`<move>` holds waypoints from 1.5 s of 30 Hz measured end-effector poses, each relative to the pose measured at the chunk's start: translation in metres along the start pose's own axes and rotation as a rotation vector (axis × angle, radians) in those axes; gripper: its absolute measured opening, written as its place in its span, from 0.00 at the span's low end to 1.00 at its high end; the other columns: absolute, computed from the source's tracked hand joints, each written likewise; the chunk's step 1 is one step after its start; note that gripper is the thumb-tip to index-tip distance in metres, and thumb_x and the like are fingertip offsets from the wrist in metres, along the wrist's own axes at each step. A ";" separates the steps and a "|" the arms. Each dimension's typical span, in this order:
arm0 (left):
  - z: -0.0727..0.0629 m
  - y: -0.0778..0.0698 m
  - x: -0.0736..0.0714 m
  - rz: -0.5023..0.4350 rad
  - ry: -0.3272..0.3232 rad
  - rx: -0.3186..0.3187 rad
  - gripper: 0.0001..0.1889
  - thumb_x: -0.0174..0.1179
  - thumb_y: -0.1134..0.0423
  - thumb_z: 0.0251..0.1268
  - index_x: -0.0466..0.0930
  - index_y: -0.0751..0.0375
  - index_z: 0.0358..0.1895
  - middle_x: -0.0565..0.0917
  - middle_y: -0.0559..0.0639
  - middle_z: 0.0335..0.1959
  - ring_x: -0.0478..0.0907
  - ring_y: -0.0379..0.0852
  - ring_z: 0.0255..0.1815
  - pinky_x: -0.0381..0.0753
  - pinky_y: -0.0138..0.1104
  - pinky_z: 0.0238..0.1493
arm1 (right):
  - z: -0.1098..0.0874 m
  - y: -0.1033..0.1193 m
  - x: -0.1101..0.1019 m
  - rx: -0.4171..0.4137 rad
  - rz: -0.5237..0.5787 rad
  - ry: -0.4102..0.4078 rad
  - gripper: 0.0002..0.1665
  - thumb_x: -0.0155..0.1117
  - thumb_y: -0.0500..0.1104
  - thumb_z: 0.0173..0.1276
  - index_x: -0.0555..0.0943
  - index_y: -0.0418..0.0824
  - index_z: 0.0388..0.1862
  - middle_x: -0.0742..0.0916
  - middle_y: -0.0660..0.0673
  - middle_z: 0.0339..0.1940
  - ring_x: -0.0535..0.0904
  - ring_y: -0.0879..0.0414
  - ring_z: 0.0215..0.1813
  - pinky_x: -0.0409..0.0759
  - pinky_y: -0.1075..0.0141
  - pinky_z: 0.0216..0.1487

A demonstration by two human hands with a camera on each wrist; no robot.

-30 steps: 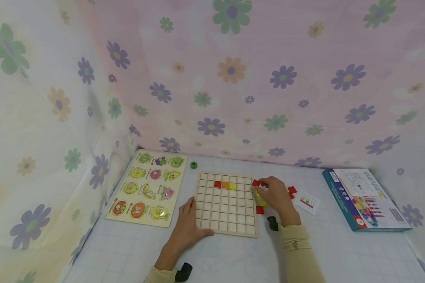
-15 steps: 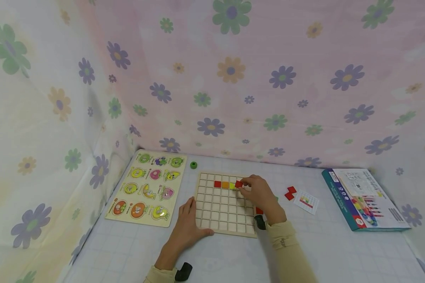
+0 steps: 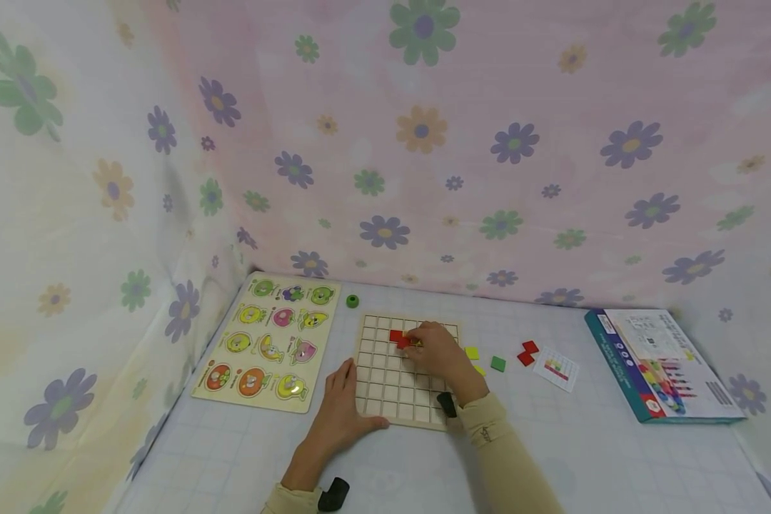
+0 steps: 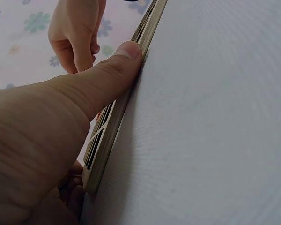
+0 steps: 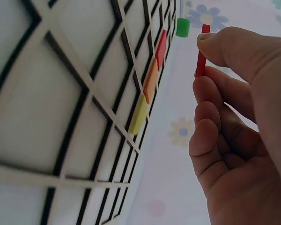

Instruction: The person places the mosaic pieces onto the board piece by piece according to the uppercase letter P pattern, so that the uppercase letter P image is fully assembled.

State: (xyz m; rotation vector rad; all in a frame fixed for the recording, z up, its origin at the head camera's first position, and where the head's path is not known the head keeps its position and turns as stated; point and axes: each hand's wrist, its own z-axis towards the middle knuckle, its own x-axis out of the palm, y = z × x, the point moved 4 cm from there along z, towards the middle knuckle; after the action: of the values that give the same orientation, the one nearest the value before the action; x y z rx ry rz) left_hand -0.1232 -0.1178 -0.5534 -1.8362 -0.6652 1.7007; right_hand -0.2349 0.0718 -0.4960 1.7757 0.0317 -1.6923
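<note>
In the head view my right hand (image 3: 440, 357) hovers over the upper part of a wooden grid board (image 3: 385, 391), pinching a red square tile (image 3: 402, 343). The right wrist view shows that tile (image 5: 202, 51) edge-on between thumb and fingers, apart from the board. A red tile (image 5: 162, 49), an orange tile (image 5: 151, 79) and a yellow tile (image 5: 139, 115) sit side by side in one row of cells. My left hand (image 3: 340, 407) rests spread at the board's lower left corner, fingers on the left side; its thumb (image 4: 112, 68) presses the near edge.
Right of the board lie yellow tiles (image 3: 472, 353), a green tile (image 3: 498, 364), red tiles (image 3: 526, 358) and a pattern card (image 3: 555, 369). Farther right is a printed box (image 3: 671, 368). A fruit puzzle board (image 3: 273, 401) lies left, with a green ring (image 3: 353, 301) near it.
My right hand picked the red tile from beside the board and carried it left across the row of placed tiles. The left hand stays at the corner.
</note>
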 end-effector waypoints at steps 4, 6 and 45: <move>0.000 0.000 0.000 0.004 0.003 0.002 0.69 0.79 0.35 0.42 0.49 0.69 0.81 0.54 0.60 0.82 0.54 0.60 0.78 0.69 0.53 0.73 | 0.004 0.004 0.007 -0.029 -0.011 0.008 0.15 0.71 0.43 0.68 0.88 0.37 0.50 0.87 0.44 0.43 0.80 0.48 0.47 0.81 0.53 0.54; 0.000 0.000 0.000 0.007 0.005 -0.001 0.69 0.79 0.34 0.42 0.48 0.68 0.81 0.53 0.60 0.82 0.53 0.59 0.78 0.69 0.52 0.74 | 0.006 0.006 0.009 -0.047 -0.007 0.011 0.13 0.71 0.41 0.68 0.88 0.36 0.48 0.86 0.44 0.40 0.79 0.49 0.44 0.81 0.54 0.52; 0.000 0.002 0.001 0.003 -0.009 0.019 0.69 0.80 0.36 0.42 0.49 0.69 0.81 0.53 0.61 0.82 0.53 0.60 0.79 0.69 0.53 0.74 | 0.012 0.008 0.024 0.041 -0.052 0.099 0.16 0.71 0.44 0.69 0.87 0.39 0.52 0.89 0.43 0.47 0.83 0.48 0.52 0.82 0.55 0.56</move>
State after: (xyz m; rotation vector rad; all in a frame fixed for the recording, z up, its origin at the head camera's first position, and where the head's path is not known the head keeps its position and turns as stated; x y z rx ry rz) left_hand -0.1235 -0.1186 -0.5560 -1.8187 -0.6484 1.7119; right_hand -0.2376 0.0500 -0.5128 1.9027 0.0881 -1.6505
